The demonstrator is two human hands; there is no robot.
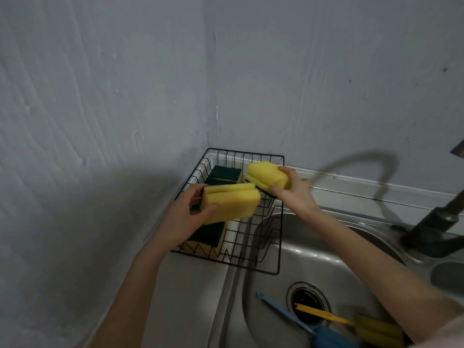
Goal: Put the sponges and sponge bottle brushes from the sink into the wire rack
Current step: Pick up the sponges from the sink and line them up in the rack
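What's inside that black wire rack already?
In the wire rack lie sponges: one at the back, one at the front. The left hand and its sponge hide the middle.

Dim, cool bluish light fills a wide-angle view whose lines bow toward the edges. A large soft shadow darkens the left wall (82,197), and the faucet (437,222) casts a curved shadow on the back wall. Faint glare marks the steel sink (313,262). Edges look soft, slightly blurred.

A dark faucet (437,229) stands at the basin's right rim, its spout casting a curved shadow on the grey wall (100,96); what looks like a drain (307,303) sits below.
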